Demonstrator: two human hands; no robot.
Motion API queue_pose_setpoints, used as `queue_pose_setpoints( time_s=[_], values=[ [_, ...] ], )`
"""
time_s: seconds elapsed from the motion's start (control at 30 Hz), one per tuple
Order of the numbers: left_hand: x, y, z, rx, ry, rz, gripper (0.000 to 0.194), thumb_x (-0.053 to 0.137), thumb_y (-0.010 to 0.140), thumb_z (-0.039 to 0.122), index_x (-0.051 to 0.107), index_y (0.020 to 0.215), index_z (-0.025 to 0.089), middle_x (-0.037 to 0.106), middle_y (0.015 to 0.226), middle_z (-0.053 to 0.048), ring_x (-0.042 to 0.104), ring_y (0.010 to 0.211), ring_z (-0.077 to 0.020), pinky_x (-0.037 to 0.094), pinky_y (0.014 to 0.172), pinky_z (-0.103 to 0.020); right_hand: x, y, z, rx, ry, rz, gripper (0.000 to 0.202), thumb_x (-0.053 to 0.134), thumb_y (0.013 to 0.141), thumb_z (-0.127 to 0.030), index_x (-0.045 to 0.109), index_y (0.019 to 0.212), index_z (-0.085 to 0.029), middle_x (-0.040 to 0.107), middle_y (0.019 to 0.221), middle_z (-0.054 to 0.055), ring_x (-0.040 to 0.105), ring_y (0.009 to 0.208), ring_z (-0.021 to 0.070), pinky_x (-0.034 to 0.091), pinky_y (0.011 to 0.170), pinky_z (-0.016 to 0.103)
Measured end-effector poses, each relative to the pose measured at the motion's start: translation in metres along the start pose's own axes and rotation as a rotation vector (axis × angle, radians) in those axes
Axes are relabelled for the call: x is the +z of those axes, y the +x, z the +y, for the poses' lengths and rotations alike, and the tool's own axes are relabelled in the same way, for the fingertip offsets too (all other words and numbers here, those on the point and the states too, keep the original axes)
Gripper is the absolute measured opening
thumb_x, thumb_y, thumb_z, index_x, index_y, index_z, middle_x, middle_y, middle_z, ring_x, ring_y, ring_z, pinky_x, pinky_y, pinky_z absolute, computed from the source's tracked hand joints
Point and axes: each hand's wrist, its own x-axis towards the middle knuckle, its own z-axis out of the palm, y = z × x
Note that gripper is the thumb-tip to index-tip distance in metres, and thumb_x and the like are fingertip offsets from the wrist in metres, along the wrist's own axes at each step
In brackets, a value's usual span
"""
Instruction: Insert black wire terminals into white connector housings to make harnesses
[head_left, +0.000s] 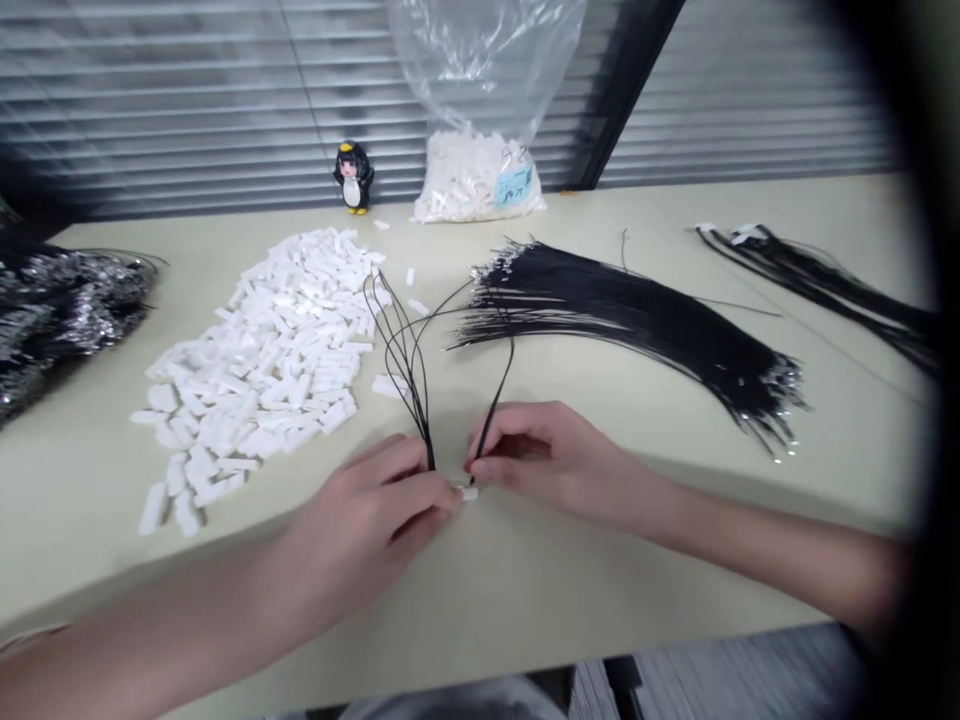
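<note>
Between the fingers of my left hand (382, 500) is a small white connector housing (469, 493), mostly hidden by the fingertips. Several thin black wires (420, 400) rise from beside those fingers and loop upward. My right hand (536, 455) pinches a black wire (495, 400) between thumb and forefinger. That wire's lower end meets the housing; how far it goes in I cannot tell. Past my right hand lies a thick bundle of black wires (615, 300) with shiny metal ends. A heap of white connector housings (277, 350) spreads to the left.
A clear plastic bag (472, 180) of white pieces stands at the back beside a penguin figurine (354, 178). Black wires with silvery ends (67, 310) are piled at the far left. More black wires with white connectors (825, 275) lie on the table (637, 620) at right.
</note>
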Motion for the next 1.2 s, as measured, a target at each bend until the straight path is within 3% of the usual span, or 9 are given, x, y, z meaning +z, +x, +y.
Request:
queue_pose_setpoints(
  time_s=[0.53, 0.97, 1.2],
  values=[
    [-0.0024, 0.0005, 0.0004, 0.002, 0.003, -0.003, 0.017, 0.048, 0.09, 0.016, 0.064, 0.087, 0.02, 0.051, 0.077, -0.002, 0.047, 0.07, -0.0118, 0.035, 0.061, -0.023, -0.0009, -0.0051, 0.0015, -0.069, -0.314, 0.022, 0.016, 0.052, 0.084, -0.032, 0.058, 0.079, -0.018, 0.059, 0.085, -0.003, 0.052, 0.074, 0.0036, 0.039, 0.063, 0.016],
    [-0.0031, 0.0008, 0.0006, 0.009, 0.012, 0.0, 0.015, 0.05, 0.09, 0.015, 0.063, 0.088, 0.02, 0.048, 0.074, -0.001, 0.048, 0.071, -0.0112, 0.034, 0.062, -0.022, -0.0042, -0.008, -0.002, -0.066, -0.3, -0.012, 0.019, 0.047, 0.087, -0.031, 0.061, 0.083, -0.019, 0.058, 0.089, -0.002, 0.052, 0.076, 0.0031, 0.04, 0.066, 0.016],
    [-0.0032, 0.001, 0.0009, 0.01, 0.003, 0.015, 0.013, 0.051, 0.089, 0.014, 0.063, 0.087, 0.02, 0.046, 0.073, 0.0, 0.047, 0.069, -0.0102, 0.033, 0.061, -0.022, -0.0017, -0.0079, 0.0001, -0.213, -0.359, -0.001, 0.019, 0.044, 0.089, -0.024, 0.06, 0.082, -0.017, 0.058, 0.088, -0.002, 0.052, 0.08, 0.0019, 0.04, 0.072, 0.014]
  ],
)
